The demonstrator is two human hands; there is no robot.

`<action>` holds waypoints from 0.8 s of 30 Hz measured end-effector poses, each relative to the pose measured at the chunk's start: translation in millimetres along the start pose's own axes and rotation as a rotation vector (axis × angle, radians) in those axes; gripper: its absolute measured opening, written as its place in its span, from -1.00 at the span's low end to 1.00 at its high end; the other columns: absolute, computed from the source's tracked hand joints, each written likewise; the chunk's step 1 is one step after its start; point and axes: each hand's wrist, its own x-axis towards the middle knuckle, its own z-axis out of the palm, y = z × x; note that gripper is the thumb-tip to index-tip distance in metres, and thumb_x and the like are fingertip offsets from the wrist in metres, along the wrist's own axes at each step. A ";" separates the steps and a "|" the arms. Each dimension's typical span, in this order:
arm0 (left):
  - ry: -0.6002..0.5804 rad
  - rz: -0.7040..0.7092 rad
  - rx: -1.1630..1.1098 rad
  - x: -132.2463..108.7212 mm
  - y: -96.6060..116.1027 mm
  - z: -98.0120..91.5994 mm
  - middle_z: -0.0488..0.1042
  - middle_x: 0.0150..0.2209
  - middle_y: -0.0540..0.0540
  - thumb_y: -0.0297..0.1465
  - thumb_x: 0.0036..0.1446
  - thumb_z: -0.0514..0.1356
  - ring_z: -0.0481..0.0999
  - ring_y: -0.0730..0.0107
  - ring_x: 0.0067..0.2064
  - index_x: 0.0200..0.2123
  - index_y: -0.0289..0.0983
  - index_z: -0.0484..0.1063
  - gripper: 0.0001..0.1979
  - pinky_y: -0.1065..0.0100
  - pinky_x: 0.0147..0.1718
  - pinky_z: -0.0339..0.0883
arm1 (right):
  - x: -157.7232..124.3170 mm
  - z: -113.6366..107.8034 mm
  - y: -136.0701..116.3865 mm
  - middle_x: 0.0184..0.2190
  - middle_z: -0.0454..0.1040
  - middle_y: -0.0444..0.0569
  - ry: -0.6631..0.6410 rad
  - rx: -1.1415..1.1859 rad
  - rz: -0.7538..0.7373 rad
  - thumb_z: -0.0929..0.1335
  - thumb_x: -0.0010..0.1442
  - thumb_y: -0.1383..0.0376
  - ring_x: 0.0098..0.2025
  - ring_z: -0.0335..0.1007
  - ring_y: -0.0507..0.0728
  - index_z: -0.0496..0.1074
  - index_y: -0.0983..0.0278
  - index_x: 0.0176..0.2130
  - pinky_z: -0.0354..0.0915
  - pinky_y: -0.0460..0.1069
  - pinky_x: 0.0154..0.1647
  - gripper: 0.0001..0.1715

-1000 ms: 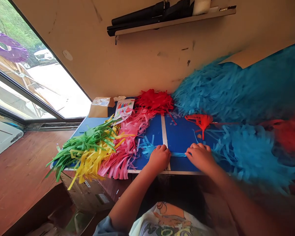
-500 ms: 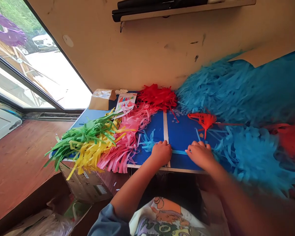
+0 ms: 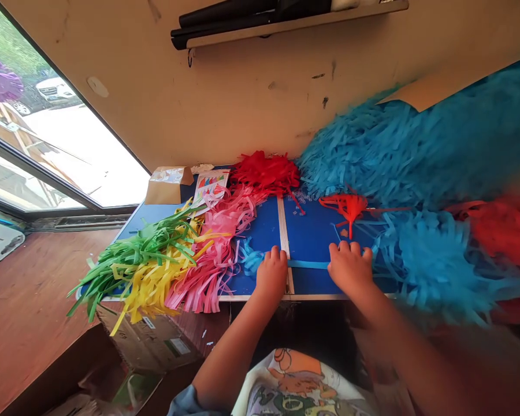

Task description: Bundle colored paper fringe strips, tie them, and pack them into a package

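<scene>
A blue paper tassel lies stretched across the blue table, its middle drawn into a narrow band between my hands. My left hand is closed on the band's left part, and the fringed end sticks out beyond it. About a hand's width to the right, my right hand has its fingers bent down over the other part; the fingertips' undersides are hidden. Loose blue fringe spreads past it toward a pile of blue tassels. Just behind my right hand rests a red tassel.
Pink, yellow and green tassels hang over the table's left front edge. Red tassels and a large blue heap lie against the wall. A printed card and a brown paper packet sit back left. Cardboard boxes stand below.
My hands have moved slightly apart, and more of the blue band shows between them. The fingers of my right hand have shifted over it. The whole view has swung a little to the right.
</scene>
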 end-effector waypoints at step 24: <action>0.008 0.208 -0.049 -13.0 -7.5 31.1 -0.09 0.27 -0.38 -0.01 0.19 -0.15 -0.16 -0.01 0.30 0.23 -0.55 -0.04 -0.22 0.07 0.20 -0.09 | 5.5 -0.1 6.8 -0.21 0.45 0.08 0.067 0.168 -0.001 0.17 0.07 0.49 -0.15 0.31 0.25 0.41 0.28 -0.24 0.08 0.15 -0.14 -0.67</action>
